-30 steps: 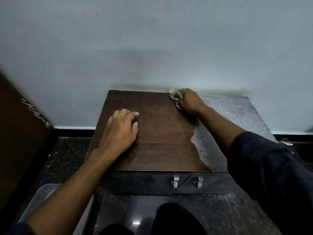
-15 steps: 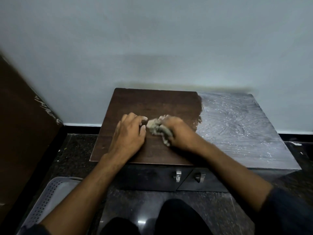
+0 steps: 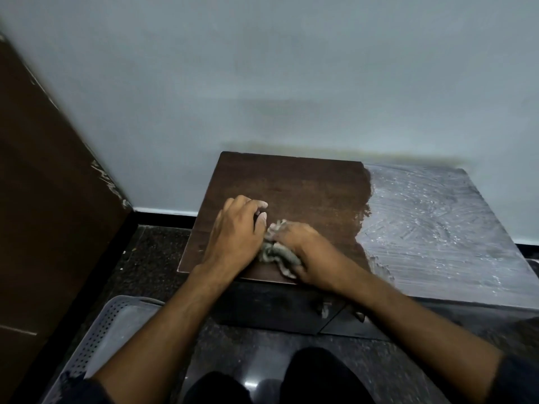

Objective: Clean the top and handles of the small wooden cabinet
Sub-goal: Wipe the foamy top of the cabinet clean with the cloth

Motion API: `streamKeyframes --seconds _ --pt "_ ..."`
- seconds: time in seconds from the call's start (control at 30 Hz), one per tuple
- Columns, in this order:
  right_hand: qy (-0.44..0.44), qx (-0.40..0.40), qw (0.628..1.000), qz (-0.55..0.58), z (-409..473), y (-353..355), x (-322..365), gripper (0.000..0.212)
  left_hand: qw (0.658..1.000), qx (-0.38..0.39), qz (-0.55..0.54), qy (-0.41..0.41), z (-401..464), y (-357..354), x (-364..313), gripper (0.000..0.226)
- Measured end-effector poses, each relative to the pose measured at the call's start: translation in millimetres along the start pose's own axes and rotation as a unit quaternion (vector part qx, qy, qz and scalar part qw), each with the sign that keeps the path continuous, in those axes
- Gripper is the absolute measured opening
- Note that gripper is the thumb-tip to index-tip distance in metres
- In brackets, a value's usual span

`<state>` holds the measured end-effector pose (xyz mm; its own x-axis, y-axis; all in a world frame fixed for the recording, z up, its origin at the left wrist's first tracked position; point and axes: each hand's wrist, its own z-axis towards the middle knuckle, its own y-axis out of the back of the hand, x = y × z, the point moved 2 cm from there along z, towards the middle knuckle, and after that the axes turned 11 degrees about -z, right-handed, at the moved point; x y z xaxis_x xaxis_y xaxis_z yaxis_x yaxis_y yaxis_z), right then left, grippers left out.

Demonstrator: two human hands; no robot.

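Note:
The small wooden cabinet (image 3: 306, 188) stands against the wall; the left part of its top is dark brown and the right part (image 3: 431, 228) is grey with dust and swirl marks. My right hand (image 3: 303, 249) grips a crumpled grey cloth (image 3: 277, 253) near the top's front edge. My left hand (image 3: 236, 234) rests on the top right beside the cloth, fingers bent. Two small metal handles (image 3: 325, 309) (image 3: 360, 316) sit on the dark front, partly hidden by my right forearm.
A pale perforated plastic basket (image 3: 102, 339) stands on the dark speckled floor at the lower left. A brown wooden panel (image 3: 43, 199) rises on the left. My dark-clad knees (image 3: 291, 377) are at the bottom, close to the cabinet front.
My right hand has dragged the cloth from the back edge of the top to the front, next to my left hand. The camera view has shifted left.

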<state>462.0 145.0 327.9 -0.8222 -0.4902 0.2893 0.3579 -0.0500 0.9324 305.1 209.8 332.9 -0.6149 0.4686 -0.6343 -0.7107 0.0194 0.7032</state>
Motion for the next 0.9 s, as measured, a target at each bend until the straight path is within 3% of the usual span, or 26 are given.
streamKeyframes --seconds 0.13,0.33,0.47,0.6,0.73,0.8,0.9 --pt "-0.119 -0.042 0.991 -0.047 48.9 22.5 -79.5 0.007 0.999 0.008 0.031 -0.014 9.0 -2.5 2.7 0.031" --pt "-0.249 -0.023 0.959 -0.131 114.0 25.5 -136.4 0.016 0.998 0.011 0.062 0.004 31.9 9.0 15.2 0.035" --pt "-0.205 -0.028 0.975 -0.083 113.3 13.4 -85.2 0.027 0.999 -0.027 0.034 0.02 36.6 25.6 32.7 0.035" --pt "-0.021 -0.032 0.999 -0.032 96.1 -18.4 10.8 0.01 0.998 -0.048 0.019 0.045 42.0 32.5 47.2 0.037" --pt "0.123 0.038 0.992 0.008 61.7 -28.6 41.9 0.026 0.996 -0.05 0.005 0.067 37.8 38.5 62.8 0.038" --pt "0.07 0.035 0.996 0.035 69.5 -15.9 13.8 0.019 0.996 -0.046 -0.001 0.073 31.5 40.0 68.5 0.039" --pt "-0.057 -0.004 0.998 -0.028 108.8 0.8 -37.9 0.02 0.995 -0.045 -0.02 0.09 19.5 42.5 73.4 0.039"
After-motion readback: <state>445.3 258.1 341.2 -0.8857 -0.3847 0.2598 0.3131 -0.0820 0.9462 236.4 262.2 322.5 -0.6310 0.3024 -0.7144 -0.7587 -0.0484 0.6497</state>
